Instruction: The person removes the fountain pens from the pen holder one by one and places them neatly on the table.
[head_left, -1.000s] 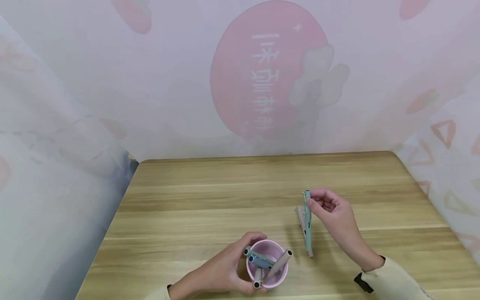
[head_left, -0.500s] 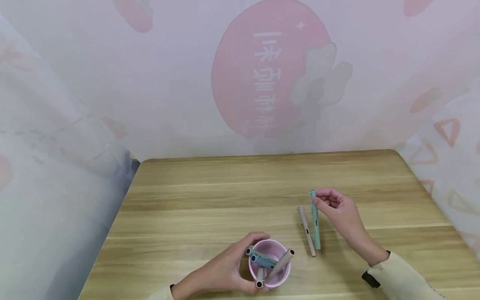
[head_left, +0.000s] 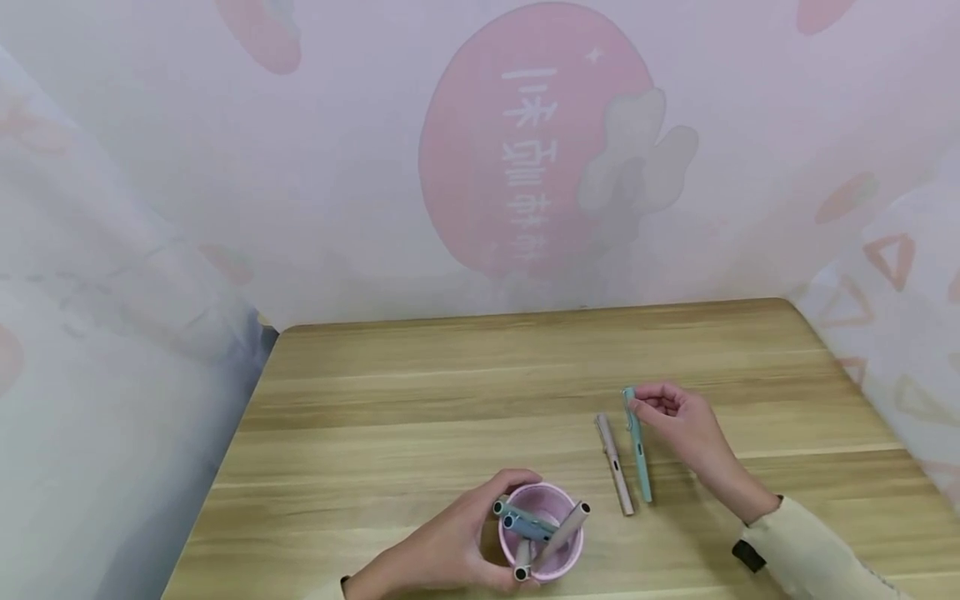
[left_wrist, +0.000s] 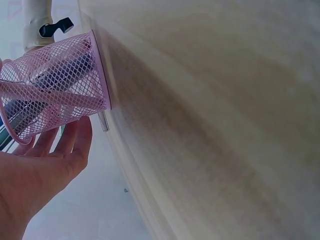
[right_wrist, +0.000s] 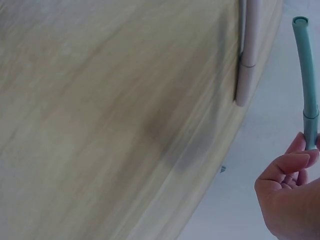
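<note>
My left hand (head_left: 459,543) grips a pink mesh cup (head_left: 551,560) near the table's front edge, thumb on the far rim. The cup holds several pens (head_left: 525,523), blue-grey and beige. In the left wrist view the cup (left_wrist: 55,95) stands on the wood with my left hand (left_wrist: 40,175) curled round its side. My right hand (head_left: 663,410) pinches the far end of a teal pen (head_left: 639,454), which lies lengthwise, close beside a beige pen (head_left: 615,463) lying on the table. The right wrist view shows the teal pen (right_wrist: 306,75) in my fingertips (right_wrist: 300,155) and the beige pen (right_wrist: 248,55) on the wood.
The wooden table (head_left: 450,392) is walled by a pale printed cloth backdrop (head_left: 525,167) at the back and both sides. A cream sleeve with a dark wrist strap (head_left: 750,554) covers my right forearm.
My right hand has carried the teal pen a little right and down, from tilted over the beige pen to alongside it. The left hand stays on the cup.
</note>
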